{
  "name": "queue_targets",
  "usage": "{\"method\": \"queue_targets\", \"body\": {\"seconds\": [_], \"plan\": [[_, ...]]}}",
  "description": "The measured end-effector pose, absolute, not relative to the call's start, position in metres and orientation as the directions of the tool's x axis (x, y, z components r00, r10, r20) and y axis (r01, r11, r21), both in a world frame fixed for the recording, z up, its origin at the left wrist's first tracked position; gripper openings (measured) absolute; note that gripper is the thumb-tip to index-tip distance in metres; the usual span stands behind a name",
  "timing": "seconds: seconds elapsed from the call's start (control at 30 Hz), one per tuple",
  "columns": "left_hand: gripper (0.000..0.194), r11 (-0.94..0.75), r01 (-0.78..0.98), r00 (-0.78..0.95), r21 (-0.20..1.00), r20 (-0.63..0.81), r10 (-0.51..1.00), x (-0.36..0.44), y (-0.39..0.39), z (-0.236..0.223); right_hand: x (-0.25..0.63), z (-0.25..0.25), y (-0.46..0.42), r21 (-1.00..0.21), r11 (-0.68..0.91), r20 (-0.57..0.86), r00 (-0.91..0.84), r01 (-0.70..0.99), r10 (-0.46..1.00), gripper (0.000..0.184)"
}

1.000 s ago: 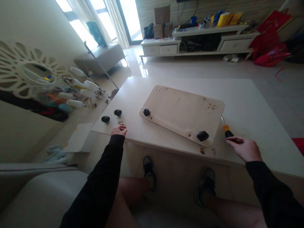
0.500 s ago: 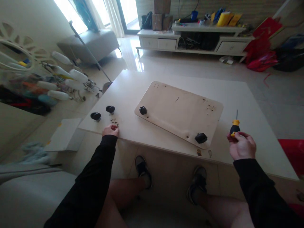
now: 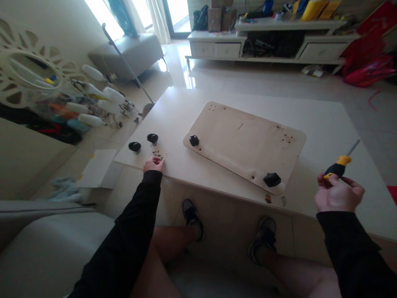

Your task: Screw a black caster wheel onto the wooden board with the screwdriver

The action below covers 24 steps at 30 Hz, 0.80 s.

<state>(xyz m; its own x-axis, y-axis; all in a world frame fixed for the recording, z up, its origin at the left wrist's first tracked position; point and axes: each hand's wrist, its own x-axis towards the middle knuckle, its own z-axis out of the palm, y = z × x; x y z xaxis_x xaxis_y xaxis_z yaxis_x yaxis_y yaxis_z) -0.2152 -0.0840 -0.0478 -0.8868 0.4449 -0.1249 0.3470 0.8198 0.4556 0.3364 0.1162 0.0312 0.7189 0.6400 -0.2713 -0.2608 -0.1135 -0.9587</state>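
A pale wooden board [image 3: 245, 142] lies on the low white table [image 3: 328, 124], with one black caster [image 3: 194, 140] at its left corner and another [image 3: 272, 179] at its near right corner. My right hand [image 3: 338, 193] is closed round the black and yellow handle of a screwdriver [image 3: 340, 162], lifted off the table with the shaft pointing up and right. My left hand [image 3: 154, 164] rests at the table's near left edge, fingers curled over a small pile of dark screws [image 3: 158, 155]. Two loose black casters [image 3: 135, 146] [image 3: 152, 138] stand just beyond it.
A white carton [image 3: 99, 169] lies on the floor left of the table. Bottles and clutter [image 3: 93, 109] fill the floor at the left. A TV cabinet [image 3: 266, 45] stands at the back, red bags [image 3: 369, 66] at the far right. My legs and shoes [image 3: 192, 215] are under the table edge.
My right hand took the screwdriver off the table and raised it, tilting the shaft to the right. My left hand stayed by the screws. The view shifted slightly.
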Motion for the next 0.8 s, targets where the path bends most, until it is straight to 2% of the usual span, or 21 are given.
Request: {"method": "queue_targets", "body": {"seconds": [0.27, 0.5, 0.8], "plan": [[0.013, 0.838, 0.310, -0.903, 0.448, -0.137, 0.407, -0.208, -0.082, -0.044, 0.339, 0.030, 0.114, -0.956, -0.123, -0.278, 0.693, -0.265, 0.665, 0.053], [0.021, 0.851, 0.278, -0.914, 0.445, -0.149, 0.376, -0.203, -0.080, -0.038, 0.340, 0.028, 0.115, -0.953, -0.135, -0.288, 0.680, -0.270, 0.674, 0.054], [0.017, 0.861, 0.275, -0.923, 0.429, -0.133, 0.361, -0.208, -0.081, -0.043, 0.335, 0.019, 0.115, -0.950, -0.079, -0.263, 0.636, -0.302, 0.725, 0.049]]}}
